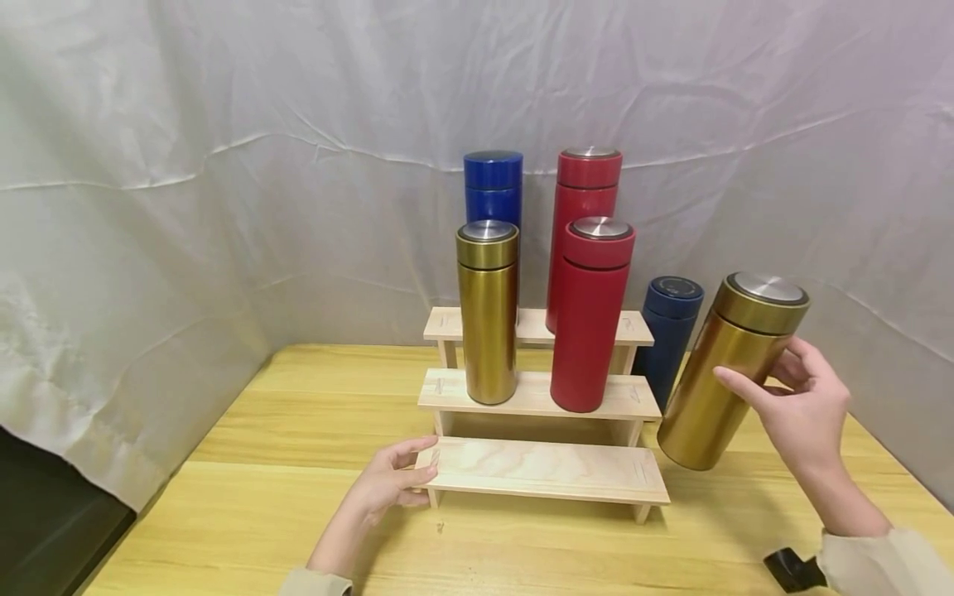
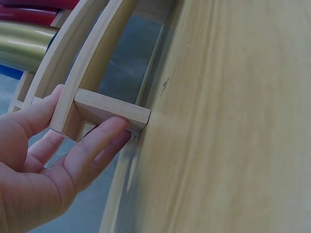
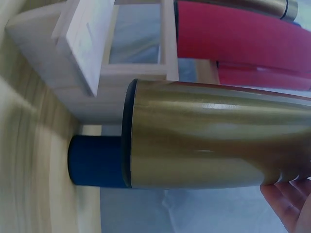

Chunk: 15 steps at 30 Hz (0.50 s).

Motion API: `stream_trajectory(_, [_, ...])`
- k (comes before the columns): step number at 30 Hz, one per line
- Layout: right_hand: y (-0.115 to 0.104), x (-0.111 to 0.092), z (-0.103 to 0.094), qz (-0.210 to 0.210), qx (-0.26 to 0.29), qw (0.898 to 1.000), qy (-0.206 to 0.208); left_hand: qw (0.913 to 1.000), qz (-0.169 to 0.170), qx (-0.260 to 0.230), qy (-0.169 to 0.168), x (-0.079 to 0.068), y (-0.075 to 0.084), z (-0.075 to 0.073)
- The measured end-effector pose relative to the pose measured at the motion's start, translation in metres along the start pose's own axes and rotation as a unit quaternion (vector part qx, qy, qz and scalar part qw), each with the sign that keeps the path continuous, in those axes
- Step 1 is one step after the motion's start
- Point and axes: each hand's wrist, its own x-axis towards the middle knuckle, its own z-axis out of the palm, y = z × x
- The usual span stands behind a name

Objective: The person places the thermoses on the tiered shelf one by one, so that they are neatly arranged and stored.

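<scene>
My right hand (image 1: 808, 406) grips a gold thermos bottle (image 1: 734, 372) with a steel-topped lid. It is tilted and held off the table, right of a three-step wooden display stand (image 1: 544, 472). In the right wrist view the gold thermos bottle (image 3: 209, 136) spans the frame, its dark base toward the stand. My left hand (image 1: 391, 480) holds the left end of the lowest step; in the left wrist view its fingers (image 2: 99, 143) touch the step's leg. On the middle step stand another gold thermos (image 1: 488, 323) and a red thermos (image 1: 591, 331).
A blue thermos (image 1: 493, 174) and a second red thermos (image 1: 589, 174) stand on the top step. Behind the held bottle, a dark blue thermos (image 1: 671, 331) stands on the wooden table (image 1: 298, 463). Grey cloth (image 1: 358, 232) hangs behind.
</scene>
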Motion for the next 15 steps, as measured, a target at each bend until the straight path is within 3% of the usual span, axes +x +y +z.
stream_trajectory(7, [-0.009, -0.010, 0.002, -0.026, 0.008, 1.000, -0.001, 1.0000, 0.004, 0.000, -0.005, 0.001, 0.000, 0.000])
stream_trajectory(15, [-0.020, -0.018, 0.007, -0.020, 0.021, 0.999, -0.014, 1.0000, 0.005, 0.002, -0.004, 0.000, 0.000, 0.000])
